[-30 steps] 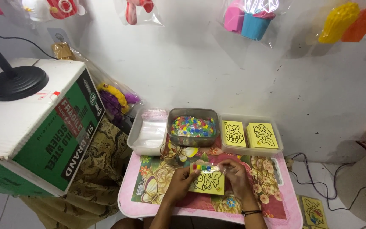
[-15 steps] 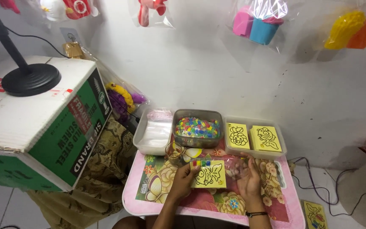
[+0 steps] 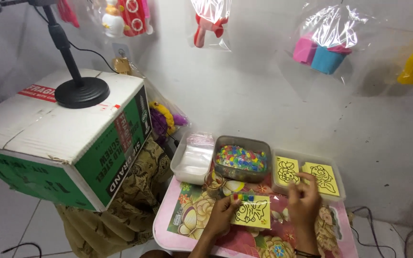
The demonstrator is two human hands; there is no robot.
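White plaster wall behind, hung with clear plastic bags of bright toys (image 3: 325, 45), and below it a small pink table (image 3: 164, 228) covered in a glossy butterfly-and-flower print.

Along the back of the table stand three containers. At left, a frosted white plastic tub (image 3: 193, 160) holds what looks like a stack of clear little bags. In the middle, a grey rectangular tub (image 3: 242, 160) is filled with small multicoloured pieces, too small to make out singly. At right, a shallow pale tray (image 3: 340, 185) holds two yellow square cards (image 3: 306, 173), each with a black outline drawing, lying side by side.

On the table in front lies a third yellow card (image 3: 253, 211) with a fish outline, flat, with a short row of coloured dots along its top-left edge. The left hand (image 3: 223, 215) pinches that corner, fingers closed on the card's edge. The right hand (image 3: 304, 200) is raised just right of the card, over the near rim of the tray, fingers curled together; whether it grips anything, I cannot tell.

Off to the left sits a large cardboard box (image 3: 68, 143), white on top and green-sided, with a round black stand base (image 3: 81, 91) on it and patterned cloth (image 3: 120, 210) bunched below.
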